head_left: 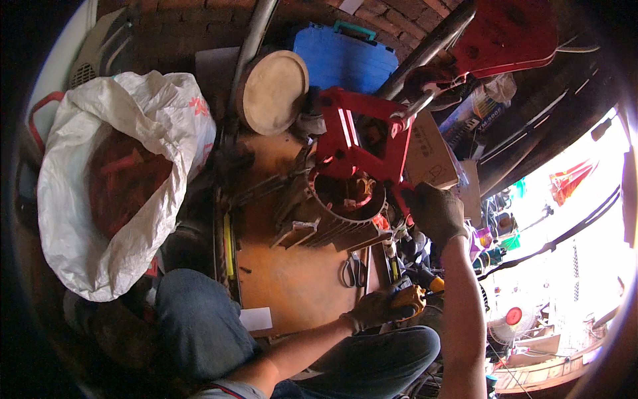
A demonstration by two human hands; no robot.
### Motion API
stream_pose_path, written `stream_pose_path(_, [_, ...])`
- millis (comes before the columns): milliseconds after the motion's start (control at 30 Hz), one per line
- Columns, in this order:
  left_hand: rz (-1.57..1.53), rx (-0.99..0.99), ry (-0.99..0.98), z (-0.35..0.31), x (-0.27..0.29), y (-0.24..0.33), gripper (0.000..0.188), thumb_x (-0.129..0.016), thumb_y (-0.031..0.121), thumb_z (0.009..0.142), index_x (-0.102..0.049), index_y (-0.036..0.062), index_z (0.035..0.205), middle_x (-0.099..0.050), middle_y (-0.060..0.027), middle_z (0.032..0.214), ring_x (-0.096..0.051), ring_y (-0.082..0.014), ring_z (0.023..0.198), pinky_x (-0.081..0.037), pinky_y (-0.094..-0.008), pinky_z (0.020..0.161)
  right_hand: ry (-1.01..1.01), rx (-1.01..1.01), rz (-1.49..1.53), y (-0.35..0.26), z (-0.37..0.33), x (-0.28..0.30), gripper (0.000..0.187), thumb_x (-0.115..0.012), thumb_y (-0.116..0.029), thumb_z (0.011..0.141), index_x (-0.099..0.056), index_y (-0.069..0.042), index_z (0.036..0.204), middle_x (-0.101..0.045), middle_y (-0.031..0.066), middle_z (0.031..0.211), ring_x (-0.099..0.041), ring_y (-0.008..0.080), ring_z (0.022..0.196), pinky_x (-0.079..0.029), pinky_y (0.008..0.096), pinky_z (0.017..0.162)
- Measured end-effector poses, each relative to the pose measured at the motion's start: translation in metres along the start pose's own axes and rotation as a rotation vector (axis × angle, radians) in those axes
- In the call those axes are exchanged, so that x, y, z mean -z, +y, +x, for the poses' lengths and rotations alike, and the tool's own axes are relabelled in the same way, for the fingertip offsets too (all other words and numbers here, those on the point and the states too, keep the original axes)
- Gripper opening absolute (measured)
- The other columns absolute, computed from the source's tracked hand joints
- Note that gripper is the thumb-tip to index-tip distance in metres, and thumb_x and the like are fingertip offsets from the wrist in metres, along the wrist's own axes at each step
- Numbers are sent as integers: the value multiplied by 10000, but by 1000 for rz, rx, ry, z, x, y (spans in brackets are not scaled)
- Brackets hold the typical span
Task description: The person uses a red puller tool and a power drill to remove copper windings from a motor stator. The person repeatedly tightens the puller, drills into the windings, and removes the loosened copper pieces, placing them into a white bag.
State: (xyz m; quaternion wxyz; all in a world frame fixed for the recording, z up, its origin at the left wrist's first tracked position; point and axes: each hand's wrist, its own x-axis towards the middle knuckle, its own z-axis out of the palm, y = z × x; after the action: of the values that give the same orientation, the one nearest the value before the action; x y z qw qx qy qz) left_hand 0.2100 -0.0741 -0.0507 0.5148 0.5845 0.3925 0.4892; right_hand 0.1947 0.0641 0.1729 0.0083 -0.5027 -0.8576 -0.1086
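Head view, looking down on a finned motor housing (335, 229) that rests on an orange-brown counter (292, 286), its round opening tilted up and toward the wearer. Copper-coloured parts show inside the opening, and a red frame (335, 159) stands over its far rim. A metal link (422, 103) joins the frame's upper right corner to a red arm (508, 36) overhead; the link presumably carries or steadies the frame from above. The housing probably lies with its opening upward to give access to the interior.

Both hands are gloved. The right hand (436, 213) curls its fingers at the frame's lower right corner and appears to grip it, perhaps to steady or guide the frame; its forearm rises almost vertically from the lower edge, with the wrist bent inward. The left hand (375, 310) is closed around a yellow device (409, 302), held low near the knee, presumably within easy reach; its forearm slants up and rightward across the lap.

Scissors (354, 271) lie on the counter just in front of the housing, and a white card (256, 318) lies at the near edge. Left: an open white sack (63, 219) containing reddish material. Behind: a round disc (274, 93) and a blue case (345, 60).
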Motion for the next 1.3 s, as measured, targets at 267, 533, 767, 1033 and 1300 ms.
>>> stream_pose_path(267, [46, -55, 46, -1, -4, 0, 788, -668, 717, 828, -544, 14, 1160, -704, -242, 953, -707, -410, 906, -547, -478, 771, 23, 28, 15, 5, 3, -2, 451, -517, -559, 954, -689, -143, 972, -726, 157, 883, -702, 398, 887, -535, 511, 773])
stream_pose_path(533, [32, -159, 132, -1, -10, -16, 728, -689, 672, 844, -590, 11, 1131, -711, -217, 903, -716, -371, 850, -542, -441, 775, -37, -7, 6, 0, 1, 5, 369, -583, -497, 934, -712, -183, 1077, -734, 174, 941, -709, 381, 932, -554, 498, 789])
stream_pose_path(767, [-3, -37, 26, -4, -11, -21, 682, -694, 638, 862, -602, 17, 1126, -707, -211, 950, -713, -340, 887, -536, -434, 779, -40, 0, -12, 5, 1, -1, 380, -575, -481, 942, -713, -159, 1090, -737, 173, 945, -713, 378, 936, -559, 493, 795])
stream_pose_path(1033, [66, -26, -22, -3, -12, -22, 812, -631, 744, 831, -556, 26, 1203, -717, -236, 963, -724, -396, 902, -574, -477, 751, -136, -9, -47, 2, 7, 33, 378, -559, -483, 945, -718, -175, 1097, -736, 148, 966, -708, 360, 947, -550, 481, 818])
stream_pose_path(1300, [11, 3, -61, -3, -22, -26, 652, -732, 606, 848, -604, 30, 1125, -706, -181, 986, -705, -320, 923, -531, -418, 814, -53, 5, 8, 11, -6, 31, 394, -558, -495, 946, -716, -141, 1013, -725, 154, 943, -700, 368, 925, -541, 480, 808])
